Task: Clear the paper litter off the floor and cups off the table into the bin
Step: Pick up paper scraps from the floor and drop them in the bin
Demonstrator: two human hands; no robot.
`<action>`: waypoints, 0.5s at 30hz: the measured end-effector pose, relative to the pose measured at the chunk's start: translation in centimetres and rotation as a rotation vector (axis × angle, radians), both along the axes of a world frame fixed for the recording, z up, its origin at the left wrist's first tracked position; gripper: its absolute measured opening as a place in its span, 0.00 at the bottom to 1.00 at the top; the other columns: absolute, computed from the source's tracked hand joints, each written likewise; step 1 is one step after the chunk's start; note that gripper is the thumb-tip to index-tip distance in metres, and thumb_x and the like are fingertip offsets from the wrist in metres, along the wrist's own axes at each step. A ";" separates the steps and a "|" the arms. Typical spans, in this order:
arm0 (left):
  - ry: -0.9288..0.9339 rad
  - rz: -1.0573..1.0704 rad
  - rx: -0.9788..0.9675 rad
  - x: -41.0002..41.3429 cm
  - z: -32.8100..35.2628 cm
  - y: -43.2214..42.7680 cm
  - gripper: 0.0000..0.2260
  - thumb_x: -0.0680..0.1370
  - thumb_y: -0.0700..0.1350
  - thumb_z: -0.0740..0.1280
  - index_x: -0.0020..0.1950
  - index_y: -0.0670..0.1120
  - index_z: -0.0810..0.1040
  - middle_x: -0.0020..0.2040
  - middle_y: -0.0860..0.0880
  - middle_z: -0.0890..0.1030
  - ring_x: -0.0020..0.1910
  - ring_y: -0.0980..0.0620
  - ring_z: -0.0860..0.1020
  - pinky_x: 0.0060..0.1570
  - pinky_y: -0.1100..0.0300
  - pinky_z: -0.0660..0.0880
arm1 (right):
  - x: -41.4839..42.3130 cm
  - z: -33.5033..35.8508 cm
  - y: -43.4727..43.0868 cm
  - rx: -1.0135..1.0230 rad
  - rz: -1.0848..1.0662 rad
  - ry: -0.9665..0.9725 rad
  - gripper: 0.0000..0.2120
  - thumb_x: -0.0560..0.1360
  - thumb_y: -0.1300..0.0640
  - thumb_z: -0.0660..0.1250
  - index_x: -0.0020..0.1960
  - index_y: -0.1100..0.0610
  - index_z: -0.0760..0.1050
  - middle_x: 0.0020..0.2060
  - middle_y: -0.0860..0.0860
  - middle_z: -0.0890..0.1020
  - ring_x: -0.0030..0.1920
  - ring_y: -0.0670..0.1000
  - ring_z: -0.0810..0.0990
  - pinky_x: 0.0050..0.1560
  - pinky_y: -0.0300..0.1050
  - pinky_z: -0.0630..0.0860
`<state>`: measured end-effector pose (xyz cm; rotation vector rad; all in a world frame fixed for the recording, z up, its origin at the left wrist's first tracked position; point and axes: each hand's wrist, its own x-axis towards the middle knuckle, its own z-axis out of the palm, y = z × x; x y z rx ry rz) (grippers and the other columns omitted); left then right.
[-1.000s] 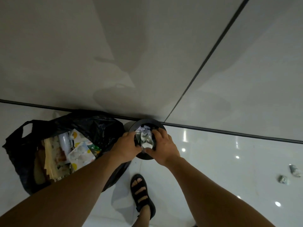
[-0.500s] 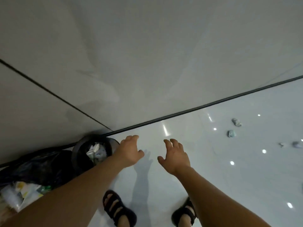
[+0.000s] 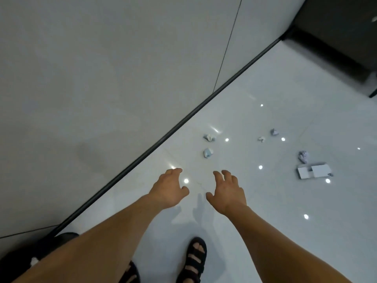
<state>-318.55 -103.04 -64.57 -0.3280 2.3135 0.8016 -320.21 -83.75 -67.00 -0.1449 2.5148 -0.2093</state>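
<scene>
Reaching out over the glossy white tiled floor (image 3: 265,201), both hands are empty, fingers spread and slightly curled, clamped on nothing. The left hand (image 3: 169,188) hangs palm down with its thumb pointing inward; the right hand (image 3: 228,193) mirrors it just beside, a gap of bare floor between the two.

Ahead of the hands lie two small crumpled balls of pale blue-white paper: the nearer crumpled paper ball (image 3: 208,152) and, just beyond it, a second crumpled paper ball (image 3: 209,137) closer to the dark skirting strip (image 3: 163,137) along the grey wall (image 3: 102,78). Farther right sit a tiny white paper scrap (image 3: 261,139) and a small greyish paper wad (image 3: 274,132), near each other. Well to the right, a larger lilac-grey crumpled wad (image 3: 303,156) rests just beside a flat white folded card (image 3: 313,170).

Below the arms, two feet in black strapped sandals (image 3: 193,260) stand on the floor. At the lower left corner, mostly hidden by the left forearm, the round black bin (image 3: 63,237) stands against the wall, next to a black plastic bag (image 3: 18,260).
</scene>
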 end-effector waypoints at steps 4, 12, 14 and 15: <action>-0.045 -0.023 -0.001 -3.1 -0.6 2.0 0.30 0.77 0.51 0.64 0.77 0.48 0.56 0.75 0.48 0.60 0.72 0.48 0.63 0.68 0.54 0.65 | -3.1 -0.3 3.2 -0.004 -0.059 -0.006 0.35 0.76 0.43 0.63 0.78 0.50 0.52 0.77 0.51 0.55 0.74 0.56 0.58 0.64 0.53 0.68; -0.101 -0.020 0.021 -12.7 -4.7 2.5 0.31 0.77 0.52 0.64 0.77 0.48 0.56 0.75 0.48 0.61 0.71 0.48 0.65 0.66 0.54 0.67 | -12.2 -3.1 4.6 -0.020 -0.106 -0.037 0.35 0.75 0.43 0.64 0.77 0.51 0.54 0.73 0.51 0.61 0.70 0.54 0.64 0.60 0.50 0.72; -0.113 -0.022 0.036 -16.0 -6.2 2.4 0.32 0.77 0.53 0.64 0.77 0.49 0.55 0.75 0.48 0.61 0.70 0.48 0.66 0.66 0.54 0.68 | -15.3 -4.5 4.6 -0.019 -0.135 -0.061 0.35 0.75 0.42 0.64 0.77 0.51 0.54 0.73 0.50 0.62 0.70 0.54 0.64 0.60 0.50 0.72; -0.112 -0.026 0.035 -17.7 -7.1 2.4 0.32 0.77 0.53 0.64 0.77 0.49 0.56 0.75 0.48 0.62 0.70 0.48 0.66 0.66 0.54 0.68 | -16.8 -5.4 4.6 -0.017 -0.152 -0.070 0.35 0.75 0.42 0.64 0.77 0.51 0.54 0.73 0.50 0.61 0.70 0.54 0.64 0.60 0.50 0.72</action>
